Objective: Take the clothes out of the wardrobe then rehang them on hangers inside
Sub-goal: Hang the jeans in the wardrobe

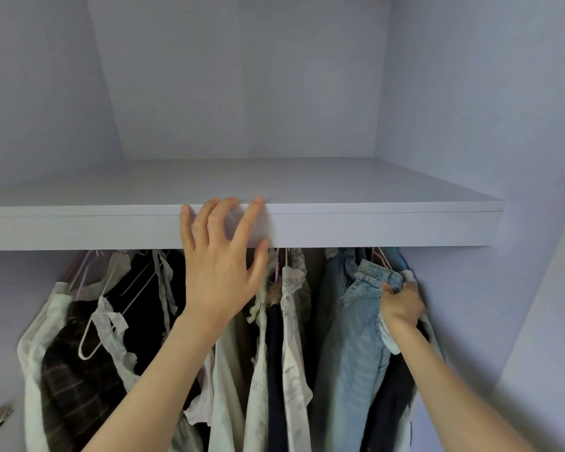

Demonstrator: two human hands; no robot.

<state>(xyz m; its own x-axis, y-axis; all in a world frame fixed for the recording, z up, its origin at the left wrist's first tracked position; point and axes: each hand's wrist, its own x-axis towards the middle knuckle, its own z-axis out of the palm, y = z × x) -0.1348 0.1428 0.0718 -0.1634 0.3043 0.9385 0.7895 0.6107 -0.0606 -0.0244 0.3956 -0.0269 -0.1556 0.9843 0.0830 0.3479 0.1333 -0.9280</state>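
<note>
- Head view: a pale wardrobe [470,93] fills the picture, its walls rising above and behind both hands.
- A white shelf [372,223] runs across; the left hand [219,275], its grip released, spreads straight fingers against the shelf's front edge.
- Clothes [274,353] hang packed below the shelf, between and beneath the two hands, some on thin wire hangers [93,334] left of the left hand.
- Light blue jeans [356,337] hang just left of the right hand [402,308].
- The right hand's grip is clenched on bunched fabric at the jeans' waistband.
</note>
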